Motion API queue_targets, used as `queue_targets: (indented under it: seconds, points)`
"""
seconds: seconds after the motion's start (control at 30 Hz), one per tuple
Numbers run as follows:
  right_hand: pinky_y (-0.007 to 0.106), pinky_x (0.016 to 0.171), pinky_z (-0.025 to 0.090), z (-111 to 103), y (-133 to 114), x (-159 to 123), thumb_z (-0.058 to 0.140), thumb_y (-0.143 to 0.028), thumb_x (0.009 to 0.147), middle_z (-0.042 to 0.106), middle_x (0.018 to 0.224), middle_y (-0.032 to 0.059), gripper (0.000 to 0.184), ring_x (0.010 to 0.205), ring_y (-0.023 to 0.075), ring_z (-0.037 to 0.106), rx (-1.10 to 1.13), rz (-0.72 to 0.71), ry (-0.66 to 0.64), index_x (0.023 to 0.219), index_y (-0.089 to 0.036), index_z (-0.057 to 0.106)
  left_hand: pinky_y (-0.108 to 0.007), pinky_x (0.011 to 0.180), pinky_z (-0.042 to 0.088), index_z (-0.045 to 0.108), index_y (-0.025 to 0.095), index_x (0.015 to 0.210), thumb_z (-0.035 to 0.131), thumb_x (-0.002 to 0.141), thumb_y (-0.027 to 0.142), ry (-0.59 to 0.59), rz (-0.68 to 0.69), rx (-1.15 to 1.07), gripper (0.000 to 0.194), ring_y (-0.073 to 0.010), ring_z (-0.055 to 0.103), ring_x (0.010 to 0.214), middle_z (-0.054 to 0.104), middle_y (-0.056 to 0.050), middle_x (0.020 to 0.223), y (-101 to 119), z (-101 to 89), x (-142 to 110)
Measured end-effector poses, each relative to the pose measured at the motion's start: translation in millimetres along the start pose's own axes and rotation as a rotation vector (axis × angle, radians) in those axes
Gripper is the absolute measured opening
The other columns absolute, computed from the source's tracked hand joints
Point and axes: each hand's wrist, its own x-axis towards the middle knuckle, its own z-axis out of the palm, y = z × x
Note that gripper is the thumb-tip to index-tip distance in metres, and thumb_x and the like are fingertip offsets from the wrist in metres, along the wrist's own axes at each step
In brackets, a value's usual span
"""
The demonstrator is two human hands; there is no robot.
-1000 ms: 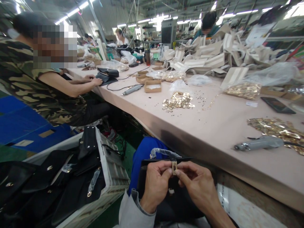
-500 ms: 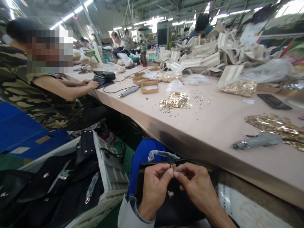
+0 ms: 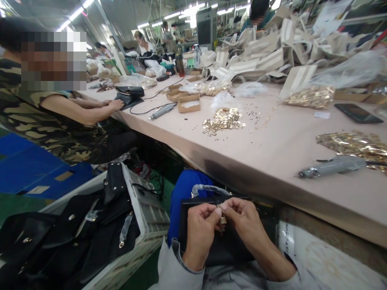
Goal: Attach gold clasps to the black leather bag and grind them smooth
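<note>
A black handbag lies on my lap, its handle wrapped in clear plastic at the top. My left hand pinches a small gold-coloured metal clasp at the front of the bag between thumb and fingers. From the other side, the thumb and fingertips of my right hand close on the same clasp. My fingertips hide its upper part. A grey electric screwdriver rests on the worktable to the right, in neither hand.
Left of me, a grey plastic crate holds several black bags. Gold metal pieces lie piled on the table beside small cardboard boxes. A phone lies at the right. A person in camouflage works at the left.
Both hands stay at the clasp, but my fingertips have shifted to its upper part, so more of its lower end shows below them. The view has tilted slightly.
</note>
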Motion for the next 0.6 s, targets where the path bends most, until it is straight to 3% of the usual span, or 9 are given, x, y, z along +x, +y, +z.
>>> queue_targets:
  seconds: [0.17, 0.6]
  points:
    - [0.026, 0.056, 0.04, 6, 6, -5, 0.072, -0.053, 0.088, 0.064, 0.065, 0.0031, 0.042, 0.059, 0.0146, 0.055, -0.057, -0.005, 0.005, 0.07, -0.015, 0.065, -0.02, 0.046, 0.036, 0.07, 0.011, 0.062, 0.082, 0.071, 0.034, 0.068, -0.008, -0.079, 0.028, -0.0081, 0.048, 0.044, 0.06, -0.001, 0.05, -6, -0.9, 1]
    - [0.024, 0.056, 0.037, 7, 22, -11, 0.072, -0.057, 0.087, 0.063, 0.065, 0.0018, 0.045, 0.058, 0.0121, 0.051, 0.054, 0.053, -0.063, 0.074, -0.015, 0.063, -0.021, 0.049, 0.033, 0.066, 0.013, 0.064, 0.084, 0.07, 0.041, -0.038, -0.056, -0.068, 0.034, -0.0083, 0.043, 0.047, 0.057, 0.002, 0.052, -10, -6.1, 0]
